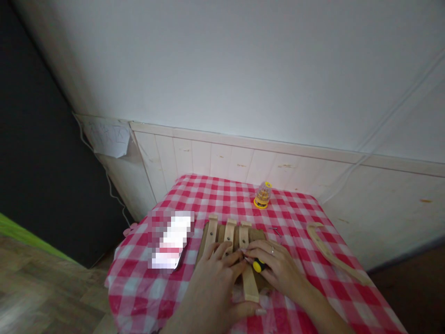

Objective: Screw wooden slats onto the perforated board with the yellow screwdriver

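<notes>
Three pale wooden hooks (228,230) lie side by side on a brown board (258,236), with dark screw heads showing in them. My left hand (215,278) is spread over the hooks, its fingertips near the middle of the right-hand hook (250,284) and its thumb beside that hook's lower end. My right hand (274,264) is closed around a short yellow-and-black screwdriver (257,265), whose handle end points toward me. Its tip and the spot it meets are hidden by my fingers.
A loose curved wooden hook (330,255) lies at the table's right. Toward the back stands a clear, yellow-based bit case (263,195). Small metal pieces (276,230) lie near the board. A phone (174,241), blurred out, is at the left on the checked tablecloth (139,287).
</notes>
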`<state>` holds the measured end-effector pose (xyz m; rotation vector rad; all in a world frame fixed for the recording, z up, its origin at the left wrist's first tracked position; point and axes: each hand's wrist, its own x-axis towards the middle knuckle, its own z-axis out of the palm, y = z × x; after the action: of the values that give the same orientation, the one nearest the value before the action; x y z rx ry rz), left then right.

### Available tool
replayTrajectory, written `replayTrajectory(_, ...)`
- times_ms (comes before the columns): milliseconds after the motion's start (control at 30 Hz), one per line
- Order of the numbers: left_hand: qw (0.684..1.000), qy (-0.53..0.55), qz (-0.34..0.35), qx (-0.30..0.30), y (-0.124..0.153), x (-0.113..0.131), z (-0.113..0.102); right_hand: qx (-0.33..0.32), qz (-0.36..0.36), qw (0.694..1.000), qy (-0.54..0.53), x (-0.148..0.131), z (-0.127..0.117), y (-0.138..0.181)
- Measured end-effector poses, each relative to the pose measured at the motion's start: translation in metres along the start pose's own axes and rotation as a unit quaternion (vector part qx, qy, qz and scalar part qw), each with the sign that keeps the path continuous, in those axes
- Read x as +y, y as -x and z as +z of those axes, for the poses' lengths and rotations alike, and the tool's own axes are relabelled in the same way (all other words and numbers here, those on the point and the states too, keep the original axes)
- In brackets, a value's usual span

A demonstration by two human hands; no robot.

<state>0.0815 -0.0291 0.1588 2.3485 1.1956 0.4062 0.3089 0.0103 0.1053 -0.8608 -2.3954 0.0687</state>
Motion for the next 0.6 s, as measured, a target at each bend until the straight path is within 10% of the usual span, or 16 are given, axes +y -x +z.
replayTrajectory(600,0.999,-0.037,0.009,-0.033,-0.009,0.002,0.001,-0.086,0.052,0.993,-0.068,0.010,-0.004,0.006)
